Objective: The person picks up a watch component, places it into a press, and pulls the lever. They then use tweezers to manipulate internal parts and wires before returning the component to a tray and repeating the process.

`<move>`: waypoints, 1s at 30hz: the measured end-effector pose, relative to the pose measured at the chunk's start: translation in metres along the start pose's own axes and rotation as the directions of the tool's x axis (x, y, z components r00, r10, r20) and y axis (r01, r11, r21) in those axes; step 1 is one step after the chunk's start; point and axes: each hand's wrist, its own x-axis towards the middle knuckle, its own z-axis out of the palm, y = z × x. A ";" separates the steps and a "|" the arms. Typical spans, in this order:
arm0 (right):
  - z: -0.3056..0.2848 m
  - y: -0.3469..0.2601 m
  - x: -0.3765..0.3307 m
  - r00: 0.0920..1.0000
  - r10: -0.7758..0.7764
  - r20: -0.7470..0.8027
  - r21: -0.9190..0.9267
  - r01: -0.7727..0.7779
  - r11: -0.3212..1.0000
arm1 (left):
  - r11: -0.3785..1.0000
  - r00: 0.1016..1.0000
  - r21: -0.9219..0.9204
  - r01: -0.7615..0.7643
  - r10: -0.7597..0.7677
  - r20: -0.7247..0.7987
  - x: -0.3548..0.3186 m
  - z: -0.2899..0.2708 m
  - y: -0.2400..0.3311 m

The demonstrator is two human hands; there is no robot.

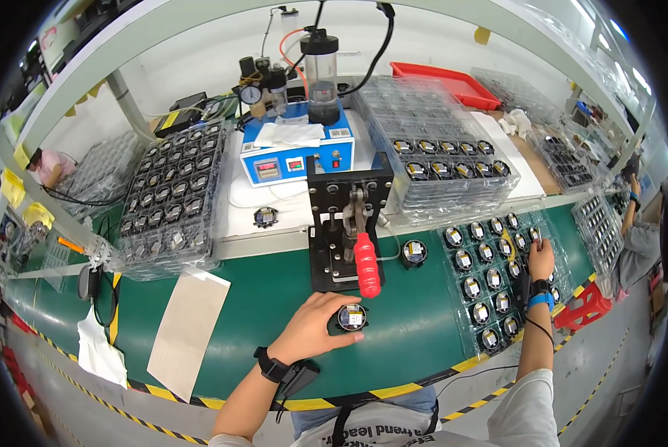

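My left hand (315, 328) is closed round the edge of a round black part (351, 317) with a pale label on top, just over the green mat in front of a hand press. The black press (349, 216) has a red-gripped lever (367, 265) hanging toward me. My right hand (541, 262) reaches to a clear plastic tray (464, 335) on the right, its fingertips pinched at a similar round part (534, 234) near the tray's far right. Several more such parts sit in the tray's pockets. Another round part (414, 253) lies on the mat right of the press.
A blue control box (297, 160) stands behind the press. Stacked clear trays of parts rise at left (174, 179) and back right (453, 179). A beige sheet (188, 328) lies on the green mat (274, 276). A red bin (446, 84) is at the back; other people work at both sides.
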 end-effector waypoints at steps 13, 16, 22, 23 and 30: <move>-0.094 -0.192 -0.058 0.457 -0.851 -0.258 0.204 0.887 0.415 | 0.995 0.997 -0.098 -0.030 0.037 0.068 -0.008 -0.003 -0.020; -0.137 -0.286 -0.102 0.092 -0.899 -0.429 0.243 0.970 -0.016 | 0.995 0.998 -0.098 -0.018 0.024 0.059 -0.018 -0.007 -0.019; -0.130 -0.367 -0.127 0.076 -0.784 -0.616 0.287 0.948 -0.134 | 0.986 0.999 -0.161 -0.038 0.038 -0.004 -0.002 -0.007 -0.013; -0.127 -0.370 -0.127 0.090 -0.783 -0.616 0.294 0.948 -0.122 | 0.987 0.999 -0.155 -0.033 0.035 0.010 -0.003 -0.006 -0.012; -0.124 -0.381 -0.129 0.006 -0.734 -0.679 0.162 0.977 -0.142 | 1.000 1.000 -0.010 -0.017 0.017 -0.007 -0.009 -0.006 -0.007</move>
